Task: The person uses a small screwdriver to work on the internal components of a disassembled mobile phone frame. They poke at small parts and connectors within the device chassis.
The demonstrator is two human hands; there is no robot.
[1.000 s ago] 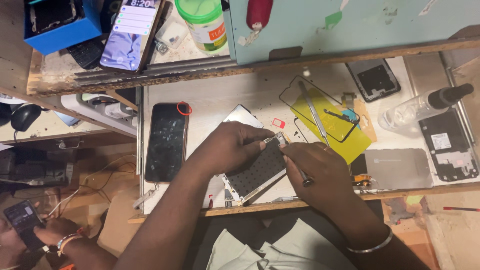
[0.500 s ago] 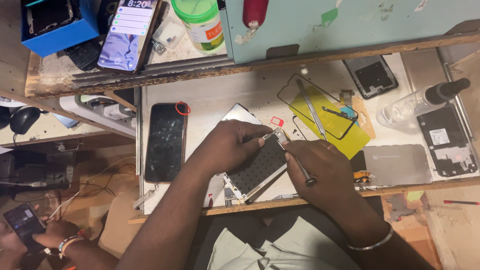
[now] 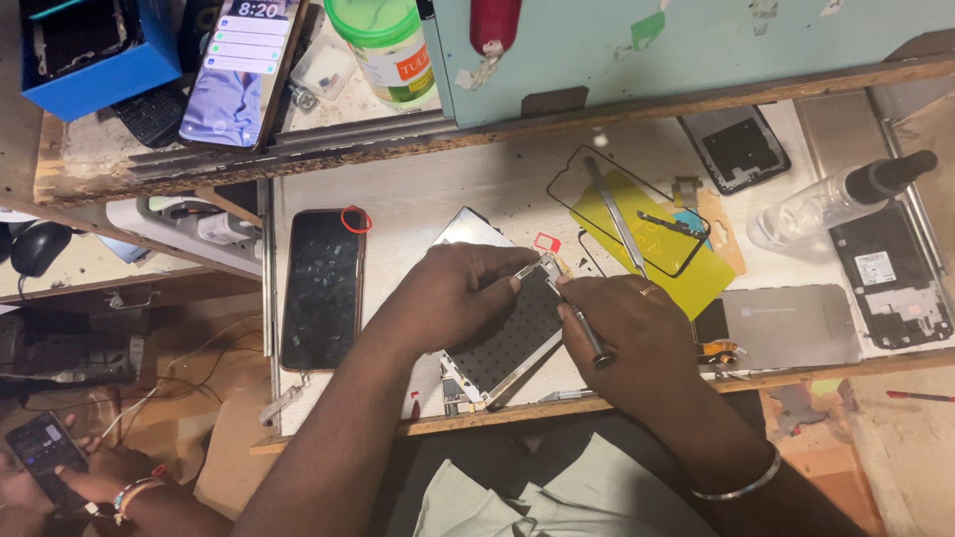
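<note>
Cluttered bench [image 3: 398,199]: left hand [image 3: 453,293] pins the opened phone [image 3: 502,333] flat, right hand [image 3: 622,333], grip clenched on a thin tool [image 3: 582,323], should pry gently at its edge.

My left hand [image 3: 453,298] covers the upper part of the phone frame [image 3: 502,343]; the tool tip [image 3: 559,288] is too small to tell.

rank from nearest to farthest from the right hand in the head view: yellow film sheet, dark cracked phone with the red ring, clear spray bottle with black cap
1. Yellow film sheet, just above the right hand.
2. Clear spray bottle with black cap, toward the table's far right.
3. Dark cracked phone with the red ring, far left, beyond the left hand.
</note>
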